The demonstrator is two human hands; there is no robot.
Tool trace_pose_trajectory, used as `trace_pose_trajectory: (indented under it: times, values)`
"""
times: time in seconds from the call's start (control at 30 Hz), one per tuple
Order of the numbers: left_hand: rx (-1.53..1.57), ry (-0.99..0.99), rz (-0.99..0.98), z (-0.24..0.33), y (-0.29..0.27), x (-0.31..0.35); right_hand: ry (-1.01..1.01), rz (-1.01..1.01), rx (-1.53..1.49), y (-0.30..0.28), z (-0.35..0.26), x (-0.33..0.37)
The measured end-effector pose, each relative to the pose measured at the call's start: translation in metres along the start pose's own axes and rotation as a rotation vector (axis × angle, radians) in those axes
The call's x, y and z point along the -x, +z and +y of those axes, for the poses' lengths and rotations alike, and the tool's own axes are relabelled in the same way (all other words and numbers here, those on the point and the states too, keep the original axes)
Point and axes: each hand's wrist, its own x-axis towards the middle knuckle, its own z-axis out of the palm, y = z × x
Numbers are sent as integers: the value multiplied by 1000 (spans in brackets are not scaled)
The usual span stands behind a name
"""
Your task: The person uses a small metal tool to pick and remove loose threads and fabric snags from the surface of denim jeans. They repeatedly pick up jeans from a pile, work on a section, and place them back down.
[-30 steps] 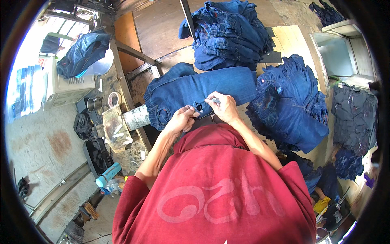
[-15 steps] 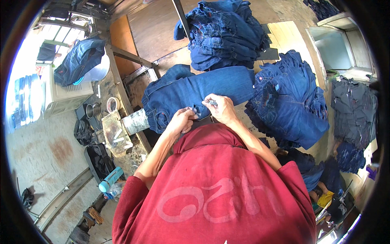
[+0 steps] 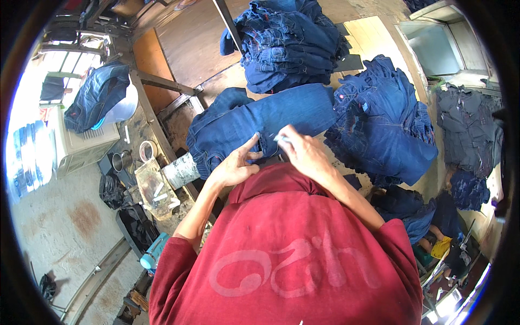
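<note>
In front of me a pair of blue jeans [image 3: 281,111] lies stretched sideways. Its gathered left end meets a whitish, worn cylinder [image 3: 182,170]. My left hand [image 3: 234,167] rests on the denim at the near edge, index finger stretched out beside a small dark slit or fold [image 3: 261,142]; it holds nothing I can see. Just to the right, my right hand [image 3: 306,154] pinches a small pale piece [image 3: 281,138] between thumb and fingers, slightly apart from the left fingertips. What kind of piece it is cannot be made out.
A tall stack of jeans [image 3: 290,49] stands beyond, and another denim heap [image 3: 382,124] lies to the right. At left are a tape roll [image 3: 147,151], a metal cup [image 3: 122,161] and a stained board [image 3: 154,184]. A post [image 3: 227,24] rises near the stack.
My left fingers have uncurled from a pinch, and the index finger now reaches along the denim. The right hand has shifted slightly with its pale piece. The whole view has turned a little.
</note>
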Motion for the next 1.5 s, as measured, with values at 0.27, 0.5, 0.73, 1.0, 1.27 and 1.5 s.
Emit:
trace_pose_trajectory:
  times: [0.27,0.5,0.73,1.0,1.27,1.5]
  values:
    - [239,-98,-92,10,-11,3,28,39,306,8,-24,-2]
    - [234,-91,-88,1,-10,0,105,42,389,1,-22,-14]
    - [275,-91,-67,5,-4,4,90,-47,386,-10,-16,-21]
    - [123,76,43,-5,-15,10,189,-61,464,-22,40,-35]
    - [-629,-246,1323,-102,-24,12,1174,212,-731,-46,214,-7]
    - [-659,-80,1636,-102,13,-38,708,1131,-925,-57,291,-67]
